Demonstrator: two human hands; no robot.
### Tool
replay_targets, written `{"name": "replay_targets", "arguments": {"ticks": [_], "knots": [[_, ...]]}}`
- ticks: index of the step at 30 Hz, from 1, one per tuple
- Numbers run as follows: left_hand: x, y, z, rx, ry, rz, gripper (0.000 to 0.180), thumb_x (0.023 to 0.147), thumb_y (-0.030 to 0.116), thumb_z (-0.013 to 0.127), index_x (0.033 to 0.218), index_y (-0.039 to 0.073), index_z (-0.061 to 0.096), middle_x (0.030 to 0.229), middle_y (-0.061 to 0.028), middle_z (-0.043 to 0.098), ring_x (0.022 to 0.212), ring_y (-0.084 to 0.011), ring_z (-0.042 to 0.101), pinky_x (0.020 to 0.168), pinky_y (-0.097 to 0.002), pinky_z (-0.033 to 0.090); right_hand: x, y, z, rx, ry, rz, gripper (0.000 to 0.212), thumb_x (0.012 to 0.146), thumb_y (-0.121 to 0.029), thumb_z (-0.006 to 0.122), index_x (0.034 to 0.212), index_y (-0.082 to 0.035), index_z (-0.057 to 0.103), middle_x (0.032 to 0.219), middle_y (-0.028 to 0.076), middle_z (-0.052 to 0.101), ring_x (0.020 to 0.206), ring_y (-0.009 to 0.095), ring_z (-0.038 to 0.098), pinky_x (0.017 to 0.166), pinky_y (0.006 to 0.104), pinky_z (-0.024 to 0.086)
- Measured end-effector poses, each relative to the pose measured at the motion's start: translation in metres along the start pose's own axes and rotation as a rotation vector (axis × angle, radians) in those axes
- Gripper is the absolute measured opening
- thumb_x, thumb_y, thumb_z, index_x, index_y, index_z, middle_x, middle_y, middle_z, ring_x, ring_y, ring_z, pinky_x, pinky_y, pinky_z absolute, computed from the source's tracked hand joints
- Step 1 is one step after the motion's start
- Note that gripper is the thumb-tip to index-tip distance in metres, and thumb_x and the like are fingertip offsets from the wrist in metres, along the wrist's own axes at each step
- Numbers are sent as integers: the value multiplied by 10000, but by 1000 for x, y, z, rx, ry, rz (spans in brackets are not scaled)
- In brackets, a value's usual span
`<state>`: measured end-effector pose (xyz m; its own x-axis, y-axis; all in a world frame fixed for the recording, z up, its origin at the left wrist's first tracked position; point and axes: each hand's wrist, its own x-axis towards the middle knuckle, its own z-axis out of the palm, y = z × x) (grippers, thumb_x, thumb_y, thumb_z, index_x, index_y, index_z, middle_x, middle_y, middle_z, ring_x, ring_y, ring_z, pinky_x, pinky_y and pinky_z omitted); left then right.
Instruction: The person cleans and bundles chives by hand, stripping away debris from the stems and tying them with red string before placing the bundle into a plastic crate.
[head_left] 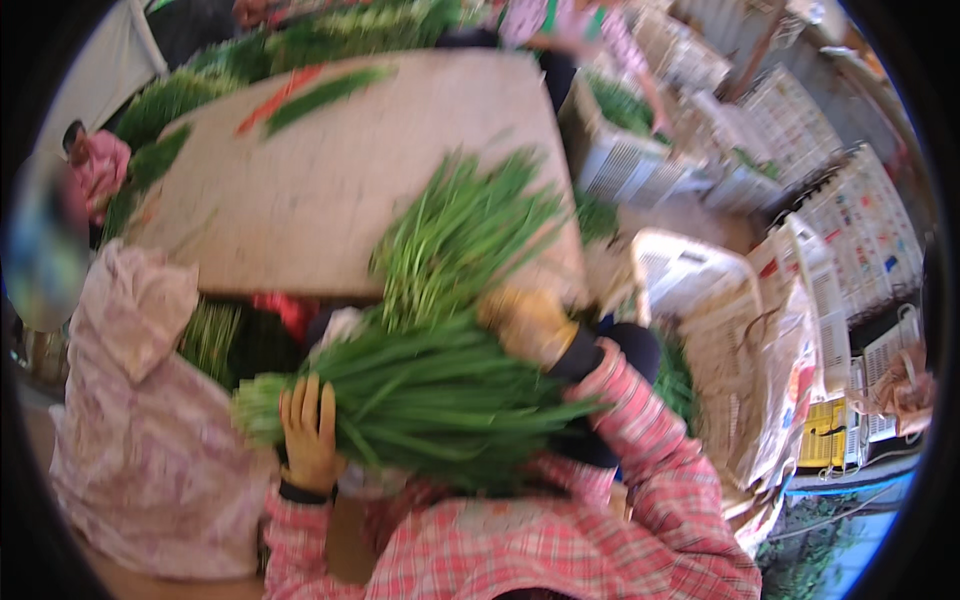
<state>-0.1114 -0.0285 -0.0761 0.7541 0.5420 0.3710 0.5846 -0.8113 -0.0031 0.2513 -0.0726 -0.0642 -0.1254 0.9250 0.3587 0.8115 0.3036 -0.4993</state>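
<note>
A large bunch of garlic chives (430,395) lies sideways across my lap, pale cut ends to the left and green leaf tips to the right. My left hand (312,435), in a tan glove, is closed over the bunch near its pale ends, with the thumb hidden. My right hand (530,325), in a yellowish glove, curls against the far side of the leaves, its fingertips partly buried and slightly blurred. Just beyond, a loose heap of garlic chives (465,230) spreads over the near right part of the board table (300,190), touching the held bunch.
A pinkish cloth (150,430) drapes at my left. White plastic crates (625,165) and a handled basket (695,260) stand to the right. At the far edge, a person (570,30) reaches toward a crate; another person (95,165) sits far left. A red strip (280,98) lies on the table.
</note>
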Motion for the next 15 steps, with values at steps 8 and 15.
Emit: {"name": "replay_targets", "arguments": {"ticks": [8,15], "knots": [[-9,4,11,7,38,-22,754,664,155,644,1347,-1,366,1395,-194,340,1292,-369,314,1068,-530,215,-41,-13,-80,741,606,625,101,883,-83,603,893,15,624,786,22,613,674,83,532,593,230,444],[-5,8,10,109,39,-3,752,780,312,634,1368,-26,308,1381,-218,352,1273,-379,350,1056,-509,250,-79,-12,-100,-66,311,341,182,769,-125,673,932,-45,661,849,94,639,658,209,579,621,292,467]]}}
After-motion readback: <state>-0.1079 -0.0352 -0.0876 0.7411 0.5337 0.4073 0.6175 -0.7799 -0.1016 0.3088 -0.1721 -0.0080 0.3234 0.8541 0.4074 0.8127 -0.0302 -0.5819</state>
